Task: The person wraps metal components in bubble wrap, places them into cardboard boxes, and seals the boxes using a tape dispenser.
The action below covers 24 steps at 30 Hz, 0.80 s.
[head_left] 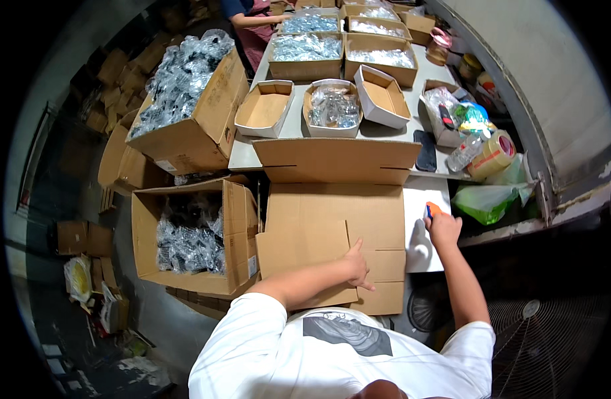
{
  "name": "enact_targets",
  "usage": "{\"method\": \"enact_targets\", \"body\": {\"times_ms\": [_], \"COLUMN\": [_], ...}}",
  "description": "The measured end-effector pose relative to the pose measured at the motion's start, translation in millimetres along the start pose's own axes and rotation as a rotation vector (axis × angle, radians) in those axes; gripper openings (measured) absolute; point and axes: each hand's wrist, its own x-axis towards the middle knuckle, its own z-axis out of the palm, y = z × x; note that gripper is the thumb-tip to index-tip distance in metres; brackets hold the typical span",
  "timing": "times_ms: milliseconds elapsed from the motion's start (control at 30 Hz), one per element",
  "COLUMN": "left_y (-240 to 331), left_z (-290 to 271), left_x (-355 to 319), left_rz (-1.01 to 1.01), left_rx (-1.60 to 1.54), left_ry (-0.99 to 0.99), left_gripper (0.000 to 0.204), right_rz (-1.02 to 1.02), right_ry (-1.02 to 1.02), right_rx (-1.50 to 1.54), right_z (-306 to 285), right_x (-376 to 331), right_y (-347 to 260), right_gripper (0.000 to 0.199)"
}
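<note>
Cut and slotted cardboard sheets lie in front of me on the table, with one smaller piece over the larger. At the far side a slotted cardboard strip stands up at an angle. My left hand rests on the smaller piece, fingers apart, holding nothing. To the right, over a white board, my right hand is closed around a small orange-and-blue hand tool. Its working end is too small to make out. This hand is apart from the cardboard.
Big cartons of bagged parts stand on the left. Beyond are small white-sided trays and boxes of wrapped parts. On the right are a phone, a bottle and tape rolls. A co-worker's arm reaches in far off.
</note>
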Motion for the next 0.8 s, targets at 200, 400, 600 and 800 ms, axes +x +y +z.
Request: {"method": "enact_targets", "body": {"times_ms": [200,400,600,800], "left_y": [-13.0,-61.9,-34.4,35.2], "left_z": [110.4,260.0,250.0,268.0], "left_x": [32.9,-114.0,-93.8,-146.5], "left_rz": [-0.400,-1.443,-0.301,-0.099], "left_rx": [-0.197,-0.825,-2.751,-2.540], "left_ry": [1.321,1.103,1.190,1.593], "left_gripper": [0.060,0.057,0.083,0.060], "right_rz": [0.116,-0.042,0.232,-0.072], "right_ry": [-0.122,0.158,-0.817,-1.055], "right_rx": [0.193,0.874,1.942,1.828], "right_z": [127.6,131.3,137.7,42.4], "right_x": [-70.6,-93.5,-103.5,-132.2], "right_y": [19.7,-66.7,-185.0,-183.3], "right_gripper": [0.029,0.040,0.066,0.053]}}
